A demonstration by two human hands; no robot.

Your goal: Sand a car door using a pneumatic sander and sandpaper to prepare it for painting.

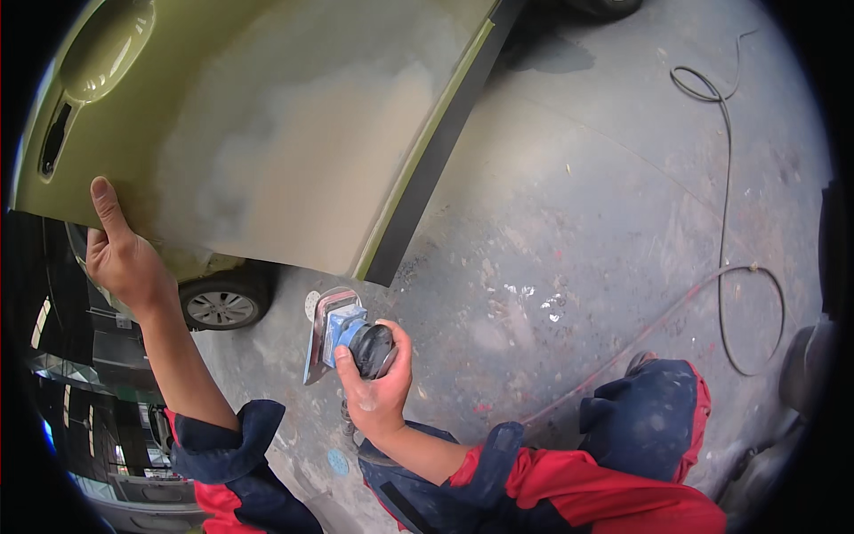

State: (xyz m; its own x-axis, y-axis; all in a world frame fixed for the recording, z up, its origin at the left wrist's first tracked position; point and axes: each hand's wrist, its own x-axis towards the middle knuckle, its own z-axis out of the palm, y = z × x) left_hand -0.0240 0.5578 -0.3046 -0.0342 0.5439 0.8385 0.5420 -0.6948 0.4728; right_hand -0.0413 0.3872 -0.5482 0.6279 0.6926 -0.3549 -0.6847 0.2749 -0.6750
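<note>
The blue and black sander (345, 326) sits just below the frame's centre, its flat pad turned left, and my right hand (378, 396) has its fingers wrapped round the dark top. Above it, the green door panel (329, 169) fills the upper left, with a pale patch across it. My left hand (126, 260), at left, pinches the panel's edge, thumb on the outer face. Below the panel is a car wheel (221, 307); a looped hose (727, 178) lies on the grey floor (587, 231) at right.
</note>
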